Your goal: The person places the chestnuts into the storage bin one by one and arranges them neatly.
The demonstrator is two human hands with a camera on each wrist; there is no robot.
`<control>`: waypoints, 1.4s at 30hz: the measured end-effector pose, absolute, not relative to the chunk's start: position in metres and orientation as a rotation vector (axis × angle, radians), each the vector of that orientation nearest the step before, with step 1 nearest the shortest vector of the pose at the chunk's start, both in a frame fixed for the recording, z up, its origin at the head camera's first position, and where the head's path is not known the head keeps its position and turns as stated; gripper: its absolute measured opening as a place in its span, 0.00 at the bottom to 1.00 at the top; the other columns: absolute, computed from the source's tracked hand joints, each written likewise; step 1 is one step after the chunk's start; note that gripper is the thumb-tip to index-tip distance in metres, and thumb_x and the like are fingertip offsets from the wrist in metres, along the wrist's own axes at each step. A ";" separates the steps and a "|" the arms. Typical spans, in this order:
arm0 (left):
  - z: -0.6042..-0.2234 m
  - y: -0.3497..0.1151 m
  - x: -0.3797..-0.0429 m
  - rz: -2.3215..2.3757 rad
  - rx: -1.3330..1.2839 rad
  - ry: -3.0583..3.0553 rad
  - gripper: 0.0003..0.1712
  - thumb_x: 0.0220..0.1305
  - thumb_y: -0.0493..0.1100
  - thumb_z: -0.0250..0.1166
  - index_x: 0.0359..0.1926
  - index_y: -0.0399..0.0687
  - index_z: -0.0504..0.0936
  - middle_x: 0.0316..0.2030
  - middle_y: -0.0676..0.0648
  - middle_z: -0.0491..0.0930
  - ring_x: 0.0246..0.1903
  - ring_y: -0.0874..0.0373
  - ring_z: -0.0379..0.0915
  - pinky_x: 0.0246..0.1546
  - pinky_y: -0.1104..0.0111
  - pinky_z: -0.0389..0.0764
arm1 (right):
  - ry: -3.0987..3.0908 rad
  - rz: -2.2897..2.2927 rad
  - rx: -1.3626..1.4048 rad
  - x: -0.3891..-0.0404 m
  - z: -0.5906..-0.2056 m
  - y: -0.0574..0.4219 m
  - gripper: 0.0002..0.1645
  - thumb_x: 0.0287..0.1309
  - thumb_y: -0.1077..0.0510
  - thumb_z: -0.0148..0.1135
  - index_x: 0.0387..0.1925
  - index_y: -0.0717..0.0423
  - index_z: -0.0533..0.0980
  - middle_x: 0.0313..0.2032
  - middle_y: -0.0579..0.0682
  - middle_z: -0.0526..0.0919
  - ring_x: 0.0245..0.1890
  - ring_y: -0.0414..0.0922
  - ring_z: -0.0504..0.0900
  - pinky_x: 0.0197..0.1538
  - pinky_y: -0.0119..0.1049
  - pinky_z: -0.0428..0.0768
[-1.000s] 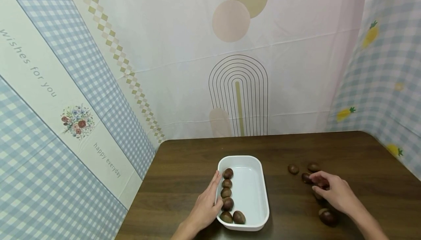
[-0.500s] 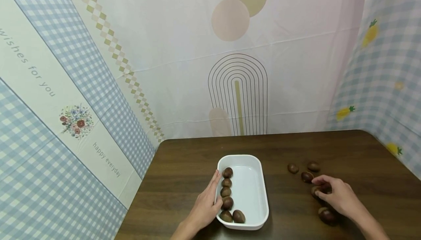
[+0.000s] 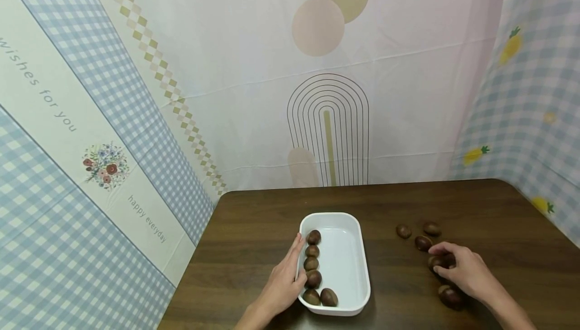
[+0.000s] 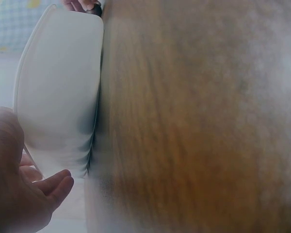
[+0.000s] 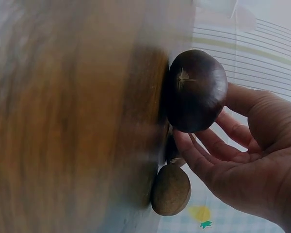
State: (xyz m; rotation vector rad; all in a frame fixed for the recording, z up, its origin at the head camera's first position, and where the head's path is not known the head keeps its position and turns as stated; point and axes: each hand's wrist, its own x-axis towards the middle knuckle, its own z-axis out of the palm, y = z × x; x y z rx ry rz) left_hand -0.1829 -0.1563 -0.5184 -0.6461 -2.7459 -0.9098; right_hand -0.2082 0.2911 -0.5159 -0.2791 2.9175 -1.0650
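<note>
In the head view, a brown, rounded, smooth-shelled chestnut [image 3: 435,261] sits on the table under the right hand [image 3: 466,269], whose forefinger and thumb curl round it at about 12 and 6 o'clock; how firmly they press cannot be told. A darker shape at its 3 o'clock is half hidden beneath that hand. Around it lie four glossy loose chestnuts [image 3: 423,243]: one just beside at 11 o'clock, one at 12, one farther off at 10, and a large one at 5, below the palm. In the right wrist view, a big dark chestnut with a pale star-like mark covers some of the fingertips.

Well apart at 9 o'clock stands a white, glossy, round-cornered rectangular dish [image 3: 366,269]. Six brown chestnuts [image 3: 313,279] rest in it: five in a column along its 9 o'clock wall, the sixth at the lowest one's 3 o'clock. The left hand [image 3: 283,277] lies against that wall from outside, fingers straight and close together, thumb at the rim.

All this stands on a dark brown wood-grain table [image 3: 254,229]. Beyond its 12 o'clock edge hangs a white cloth [image 3: 235,68] printed with arches; a blue-and-white checked cloth [image 3: 544,93] with yellow pineapples hangs at 2 o'clock.
</note>
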 end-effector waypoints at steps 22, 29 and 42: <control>-0.517 -0.156 -0.182 -0.930 -0.663 -2.743 0.42 0.68 0.34 0.56 0.82 0.36 0.58 0.83 0.38 0.53 0.74 0.43 0.66 0.64 0.45 0.76 | 2.966 -1.063 -0.291 -0.209 -0.517 0.287 0.21 0.57 0.64 0.76 0.53 0.58 0.83 0.44 0.52 0.87 0.41 0.47 0.83 0.37 0.41 0.80; -0.518 -0.156 -0.183 -0.945 -0.658 -2.756 0.42 0.69 0.34 0.56 0.82 0.37 0.57 0.83 0.39 0.52 0.75 0.44 0.63 0.67 0.45 0.73 | 2.974 -1.071 -0.294 -0.209 -0.517 0.286 0.23 0.56 0.64 0.77 0.54 0.59 0.82 0.43 0.51 0.87 0.39 0.46 0.82 0.35 0.37 0.78; -0.520 -0.155 -0.185 -0.893 -0.644 -2.739 0.42 0.66 0.34 0.57 0.81 0.38 0.60 0.83 0.40 0.55 0.71 0.44 0.70 0.62 0.47 0.78 | 2.898 -1.158 -0.259 -0.211 -0.514 0.283 0.23 0.58 0.63 0.77 0.54 0.60 0.82 0.46 0.53 0.87 0.41 0.47 0.84 0.36 0.35 0.83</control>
